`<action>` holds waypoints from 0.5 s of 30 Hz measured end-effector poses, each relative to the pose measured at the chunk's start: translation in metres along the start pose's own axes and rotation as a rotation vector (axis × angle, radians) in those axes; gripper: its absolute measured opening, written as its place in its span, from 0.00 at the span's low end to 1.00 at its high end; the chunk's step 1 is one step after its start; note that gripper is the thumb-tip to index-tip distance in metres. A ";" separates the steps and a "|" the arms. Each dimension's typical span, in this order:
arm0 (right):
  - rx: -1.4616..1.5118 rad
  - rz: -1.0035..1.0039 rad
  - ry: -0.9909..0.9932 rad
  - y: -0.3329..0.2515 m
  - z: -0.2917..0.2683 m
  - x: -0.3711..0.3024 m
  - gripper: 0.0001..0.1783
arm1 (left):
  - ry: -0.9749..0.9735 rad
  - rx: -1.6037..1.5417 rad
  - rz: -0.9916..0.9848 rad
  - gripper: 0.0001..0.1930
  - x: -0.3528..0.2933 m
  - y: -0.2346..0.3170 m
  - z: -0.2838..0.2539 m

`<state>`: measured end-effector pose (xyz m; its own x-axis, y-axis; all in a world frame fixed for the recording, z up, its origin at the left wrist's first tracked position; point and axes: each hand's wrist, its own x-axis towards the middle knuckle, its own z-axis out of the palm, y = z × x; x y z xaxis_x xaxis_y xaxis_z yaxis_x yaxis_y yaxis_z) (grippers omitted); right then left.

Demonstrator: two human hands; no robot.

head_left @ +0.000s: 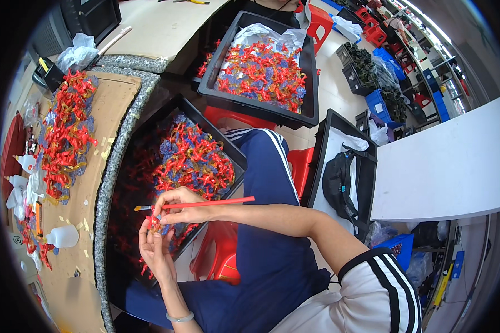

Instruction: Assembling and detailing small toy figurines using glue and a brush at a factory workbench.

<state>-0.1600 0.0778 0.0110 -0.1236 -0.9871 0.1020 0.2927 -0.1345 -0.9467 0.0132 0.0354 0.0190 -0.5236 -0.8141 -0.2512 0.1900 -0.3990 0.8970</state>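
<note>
Over a black tray point(212, 129) in my lap, both hands meet around a small red figurine point(154, 223) with bluish parts. My left hand point(156, 250) grips it from below, thumb and fingers closed on it. My right hand point(182, 204) holds a paintbrush point(222, 202) with a long red handle, its bristle end pointing left past the fingers. The right fingertips also touch the figurine. Its finer details are hidden by my fingers. Red, blue and amber figurines point(194, 158) lie heaped in the tray beneath.
A cardboard-topped table point(114, 119) at the left carries a figurine pile point(66, 144) and a white squeeze bottle point(63, 237). Ahead, another black tray point(261, 109) of figurines rests on a red stool. To the right, a black bag point(340, 186) lies in a tray beside a white panel point(444, 161).
</note>
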 end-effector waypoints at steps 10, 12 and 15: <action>-0.173 0.090 0.119 -0.017 -0.012 0.002 0.05 | -0.065 -0.024 -0.050 0.18 0.011 -0.007 -0.005; -0.081 0.045 0.133 -0.009 -0.012 0.004 0.06 | -0.080 0.011 -0.018 0.17 0.011 -0.012 -0.005; -0.049 0.119 0.034 -0.004 -0.009 0.004 0.08 | -0.033 -0.032 -0.002 0.16 0.006 -0.011 -0.008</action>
<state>-0.1699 0.0748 0.0121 -0.1232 -0.9921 -0.0218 0.2611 -0.0112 -0.9652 0.0143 0.0315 0.0046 -0.5510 -0.7992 -0.2403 0.2154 -0.4143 0.8843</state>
